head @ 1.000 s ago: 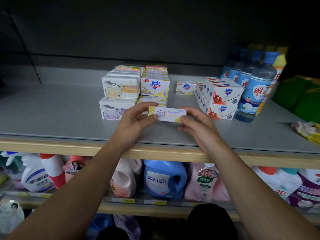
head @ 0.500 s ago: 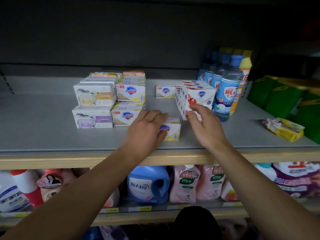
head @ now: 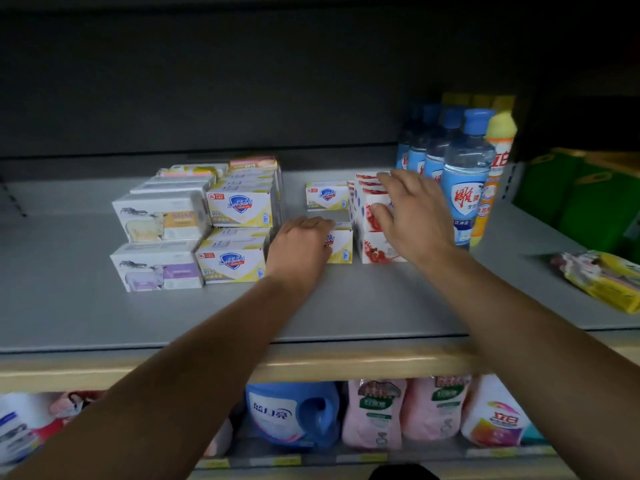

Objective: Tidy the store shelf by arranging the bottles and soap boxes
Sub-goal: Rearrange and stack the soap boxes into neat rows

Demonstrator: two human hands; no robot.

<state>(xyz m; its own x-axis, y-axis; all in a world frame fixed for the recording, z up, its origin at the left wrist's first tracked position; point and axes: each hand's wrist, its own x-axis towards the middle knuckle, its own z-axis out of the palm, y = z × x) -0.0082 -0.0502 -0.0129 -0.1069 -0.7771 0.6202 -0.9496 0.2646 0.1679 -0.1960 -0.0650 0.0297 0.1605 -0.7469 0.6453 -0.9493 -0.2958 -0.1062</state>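
A small yellow-and-white Safeguard soap box stands on the grey shelf, between a yellow Safeguard stack and a stack of red-and-white soap boxes. My left hand lies over the small box's left part, fingers on its top. With fingers spread and straight, my right hand touches the red-and-white stack. Blue-capped bottles stand in a row just right of that stack, partly behind my right hand.
Sheep-print soap boxes sit at the left, another yellow Safeguard box further back. An orange bottle, green packages and a loose yellow packet are at the right. Detergent jugs fill the lower shelf.
The small box was held in both hands, then set on the shelf and slid back between the stacks. My right hand let go and moved onto the red-and-white stack.
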